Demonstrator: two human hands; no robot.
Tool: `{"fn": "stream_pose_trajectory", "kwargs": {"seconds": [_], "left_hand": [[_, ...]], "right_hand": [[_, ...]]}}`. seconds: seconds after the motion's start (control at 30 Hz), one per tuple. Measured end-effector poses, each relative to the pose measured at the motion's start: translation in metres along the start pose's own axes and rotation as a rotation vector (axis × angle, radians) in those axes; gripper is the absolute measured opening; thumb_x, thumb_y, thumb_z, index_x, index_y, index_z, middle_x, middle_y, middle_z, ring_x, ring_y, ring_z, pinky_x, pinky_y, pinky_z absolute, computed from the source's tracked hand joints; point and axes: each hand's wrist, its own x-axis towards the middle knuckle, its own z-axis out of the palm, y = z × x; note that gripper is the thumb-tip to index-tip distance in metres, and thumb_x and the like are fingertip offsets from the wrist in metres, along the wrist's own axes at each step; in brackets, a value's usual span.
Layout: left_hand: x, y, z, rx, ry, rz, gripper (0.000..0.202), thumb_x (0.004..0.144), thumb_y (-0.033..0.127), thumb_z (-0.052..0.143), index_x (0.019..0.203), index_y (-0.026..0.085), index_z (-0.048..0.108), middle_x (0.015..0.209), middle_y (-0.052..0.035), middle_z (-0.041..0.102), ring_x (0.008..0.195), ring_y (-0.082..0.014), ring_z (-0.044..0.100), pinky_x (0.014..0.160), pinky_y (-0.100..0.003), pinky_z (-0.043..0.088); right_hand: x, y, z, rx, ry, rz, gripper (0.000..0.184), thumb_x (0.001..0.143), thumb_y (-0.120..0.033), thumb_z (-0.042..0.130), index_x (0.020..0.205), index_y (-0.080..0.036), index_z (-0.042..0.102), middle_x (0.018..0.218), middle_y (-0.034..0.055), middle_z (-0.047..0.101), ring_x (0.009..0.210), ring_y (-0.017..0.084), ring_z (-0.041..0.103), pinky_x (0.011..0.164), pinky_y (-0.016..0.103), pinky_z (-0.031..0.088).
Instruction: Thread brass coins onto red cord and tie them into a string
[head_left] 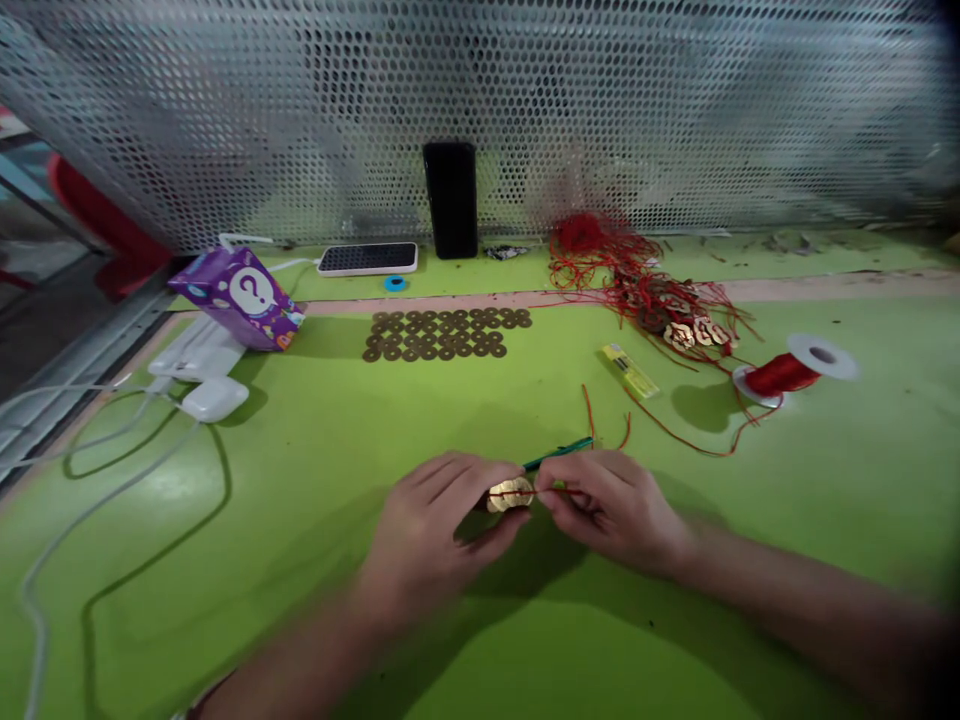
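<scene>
Between the thumb and fingers of my left hand (442, 525) is a small stack of gold-coloured coins (510, 494), crossed by a red cord. Close by on the right, my right hand (611, 505) pinches the red cord (559, 490) where it leaves the coins. A green tool with a slim handle (559, 453) sticks out behind the right fingers; its tip is hidden, and I cannot tell its kind. Loose red cord ends rise beyond that hand. Farther off, brown round coins with centre holes (446, 335) lie in rows.
On the right stand a spool of red cord (784, 375) and a yellow packet (630, 371). A red cord tangle with metal pieces (660, 300) lies behind. Two phones (451, 200), a blue ring (395, 284), a purple box (247, 295) and white cables (97, 500) are around the back and left.
</scene>
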Motion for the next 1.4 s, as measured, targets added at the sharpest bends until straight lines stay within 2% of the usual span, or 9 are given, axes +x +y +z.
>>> {"fn": "stream_pose_trajectory", "kwargs": {"seconds": [0.1,0.27,0.37,0.57,0.73,1.0,1.13,1.27,1.4], "left_hand": [[0.0,-0.001,-0.001,-0.011,0.012,0.034,0.01,0.089,0.021,0.064,0.099,0.018,0.064,0.083,-0.0016,0.074,0.071,-0.0124,0.068,0.068,-0.021,0.056],[-0.004,-0.004,0.0,-0.03,-0.007,0.007,0.015,0.092,0.027,0.065,0.105,0.02,0.066,0.087,-0.0018,0.074,0.074,-0.0121,0.07,0.07,-0.02,0.057],[-0.006,-0.005,0.001,-0.039,-0.048,-0.038,0.015,0.094,0.03,0.061,0.105,0.021,0.067,0.087,-0.0014,0.075,0.073,-0.0119,0.07,0.071,-0.021,0.057],[-0.006,-0.007,-0.001,-0.027,-0.07,-0.032,0.018,0.095,0.033,0.059,0.106,0.022,0.067,0.089,-0.0023,0.075,0.074,-0.0132,0.071,0.071,-0.022,0.058],[-0.006,-0.008,0.0,-0.009,-0.095,-0.03,0.02,0.093,0.036,0.063,0.107,0.022,0.067,0.087,-0.0025,0.076,0.073,-0.0149,0.071,0.068,-0.024,0.058],[-0.006,-0.01,-0.001,0.042,0.004,0.118,0.019,0.094,0.028,0.064,0.11,0.019,0.061,0.089,-0.0023,0.076,0.075,-0.0134,0.072,0.065,-0.022,0.058],[-0.007,-0.012,-0.001,0.039,-0.036,0.085,0.02,0.094,0.032,0.062,0.11,0.02,0.062,0.09,-0.0032,0.075,0.076,-0.0149,0.072,0.069,-0.025,0.059],[-0.008,-0.013,0.0,0.05,-0.088,0.044,0.024,0.094,0.034,0.061,0.113,0.02,0.062,0.094,-0.0051,0.075,0.08,-0.0174,0.071,0.072,-0.029,0.059],[-0.008,-0.015,0.0,0.071,-0.087,0.051,0.024,0.096,0.032,0.058,0.117,0.02,0.059,0.095,-0.0055,0.074,0.08,-0.0178,0.07,0.071,-0.03,0.058]], "right_hand": [[-0.002,0.002,0.001,-0.007,-0.001,-0.022,0.014,0.096,-0.02,0.046,0.088,-0.019,0.057,0.055,-0.0045,0.057,0.045,0.008,0.049,0.048,0.019,0.037],[-0.005,0.006,0.002,0.025,-0.027,-0.016,0.013,0.097,-0.021,0.045,0.091,-0.019,0.057,0.059,-0.0032,0.061,0.047,0.008,0.05,0.048,0.019,0.038],[-0.005,0.007,0.002,0.032,-0.034,-0.017,0.014,0.098,-0.022,0.045,0.091,-0.019,0.057,0.061,-0.0024,0.062,0.048,0.008,0.051,0.048,0.019,0.039],[-0.005,0.006,0.002,0.019,-0.047,-0.023,0.014,0.098,-0.022,0.045,0.091,-0.019,0.057,0.06,-0.0018,0.062,0.048,0.009,0.052,0.048,0.02,0.04],[-0.002,0.005,0.0,0.038,-0.005,-0.021,0.013,0.098,-0.022,0.045,0.09,-0.019,0.056,0.06,-0.0028,0.062,0.048,0.008,0.051,0.048,0.018,0.039],[0.001,0.004,0.0,0.096,0.017,0.01,0.014,0.099,-0.021,0.044,0.089,-0.019,0.054,0.058,-0.0036,0.059,0.045,0.007,0.047,0.045,0.017,0.036],[0.001,0.004,0.001,0.11,0.013,0.035,0.014,0.098,-0.022,0.045,0.088,-0.019,0.055,0.055,-0.0045,0.056,0.042,0.006,0.043,0.042,0.017,0.033],[0.0,0.005,0.0,0.142,-0.007,0.093,0.011,0.097,-0.02,0.046,0.09,-0.019,0.055,0.056,-0.0051,0.055,0.042,0.006,0.045,0.043,0.016,0.034],[0.0,0.007,0.001,0.177,0.002,0.121,0.01,0.097,-0.02,0.046,0.091,-0.019,0.054,0.05,-0.0085,0.045,0.038,0.005,0.036,0.039,0.017,0.029]]}}
